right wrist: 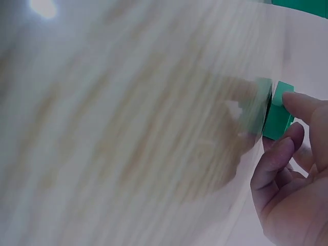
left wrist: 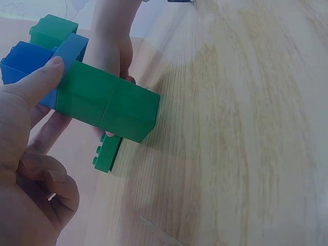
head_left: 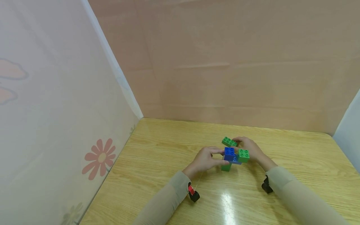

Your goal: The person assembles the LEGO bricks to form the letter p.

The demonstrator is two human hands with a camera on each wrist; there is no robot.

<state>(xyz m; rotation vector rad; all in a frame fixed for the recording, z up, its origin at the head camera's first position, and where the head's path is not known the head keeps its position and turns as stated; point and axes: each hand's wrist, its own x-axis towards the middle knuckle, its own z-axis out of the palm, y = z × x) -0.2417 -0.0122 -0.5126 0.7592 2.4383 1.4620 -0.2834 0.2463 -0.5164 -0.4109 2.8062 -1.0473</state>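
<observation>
My left hand (head_left: 204, 160) pinches a small build of toy bricks between thumb and fingers. On its top, a dark blue brick (head_left: 229, 153) and a bright green brick (head_left: 243, 155) sit side by side on a lighter blue brick (left wrist: 73, 48). Below that hang two stacked green bricks (left wrist: 107, 101), tilted in the left wrist view. Behind the build, my right hand (head_left: 249, 148) pinches a long green brick (head_left: 229, 141), studs up, by its right end. In the right wrist view this long brick (right wrist: 280, 113) is right at the tabletop; I cannot tell whether it touches.
A wood-grain table (head_left: 168, 140) lies under both hands. At its back stands a brown paper-like wall (head_left: 225, 62), and a pale flower-printed sheet (head_left: 56, 93) hangs along the left. Each wrist wears a small black device (head_left: 194, 196).
</observation>
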